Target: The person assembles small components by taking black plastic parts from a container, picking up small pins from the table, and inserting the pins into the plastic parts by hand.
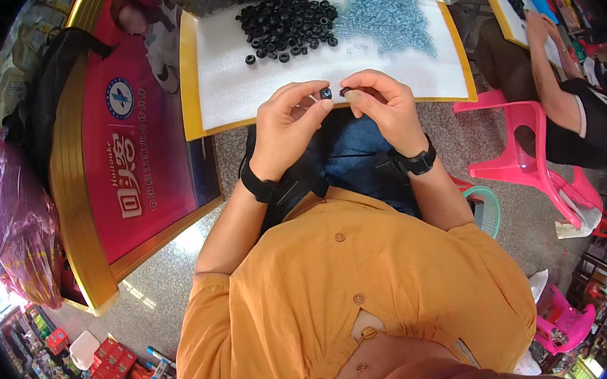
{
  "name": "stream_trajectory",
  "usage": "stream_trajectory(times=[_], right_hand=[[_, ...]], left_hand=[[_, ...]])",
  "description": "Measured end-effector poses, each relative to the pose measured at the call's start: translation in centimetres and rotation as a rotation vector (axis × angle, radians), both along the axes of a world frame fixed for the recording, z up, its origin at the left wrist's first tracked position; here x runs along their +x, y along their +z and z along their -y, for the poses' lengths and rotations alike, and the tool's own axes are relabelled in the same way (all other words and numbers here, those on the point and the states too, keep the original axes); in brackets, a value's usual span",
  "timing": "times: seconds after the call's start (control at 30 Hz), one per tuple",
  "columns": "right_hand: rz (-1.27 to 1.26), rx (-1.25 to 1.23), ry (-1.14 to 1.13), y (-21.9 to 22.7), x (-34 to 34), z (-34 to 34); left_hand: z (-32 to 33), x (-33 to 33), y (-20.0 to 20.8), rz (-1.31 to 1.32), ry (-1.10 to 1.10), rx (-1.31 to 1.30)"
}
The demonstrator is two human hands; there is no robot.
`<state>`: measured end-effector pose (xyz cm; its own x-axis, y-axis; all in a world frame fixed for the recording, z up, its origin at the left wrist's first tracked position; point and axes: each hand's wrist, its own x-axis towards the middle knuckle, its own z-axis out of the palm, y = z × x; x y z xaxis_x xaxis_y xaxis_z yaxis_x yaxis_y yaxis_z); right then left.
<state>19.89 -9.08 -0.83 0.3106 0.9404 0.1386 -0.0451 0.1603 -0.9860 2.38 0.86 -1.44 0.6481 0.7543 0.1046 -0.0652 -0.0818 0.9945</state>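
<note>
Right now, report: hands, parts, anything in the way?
Left fingers holding small black rounded piece. Right fingers holding small dark piece, shape partly hidden. Heap of black ring-shaped pieces beyond, not in between.

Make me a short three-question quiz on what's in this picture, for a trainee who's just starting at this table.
1. Multiple choice: on the white tabletop, which pile lies to the person's right?
A: black ring-like parts
B: pale blue bits
C: red beads

2. True or false: the left hand and the right hand are both empty.

3. Fill in the blank: the nearest plastic chair to the right of the table is ___.

Key:
1. B, the pale blue bits.
2. False: the left pinches a small black part, the right a small dark piece.
3. Pink.
</note>
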Motion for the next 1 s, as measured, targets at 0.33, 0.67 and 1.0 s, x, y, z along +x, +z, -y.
stream_trajectory(times=[0.33,0.67,1.0], right_hand=[[0.303,0.067,-0.100,1.2,-1.2,0.2],[0.380,0.110,-0.102,1.3,-1.3,0.4],[0.309,0.225,-0.077,0.8,-1.4,0.5]], left_hand=[[0.2,-0.2,1.1,-0.084,-0.009,0.297],[0.4,-0.5,1.6,-0.063,-0.010,0.410],[1.0,-0.6,2.1,0.022,-0.054,0.150]])
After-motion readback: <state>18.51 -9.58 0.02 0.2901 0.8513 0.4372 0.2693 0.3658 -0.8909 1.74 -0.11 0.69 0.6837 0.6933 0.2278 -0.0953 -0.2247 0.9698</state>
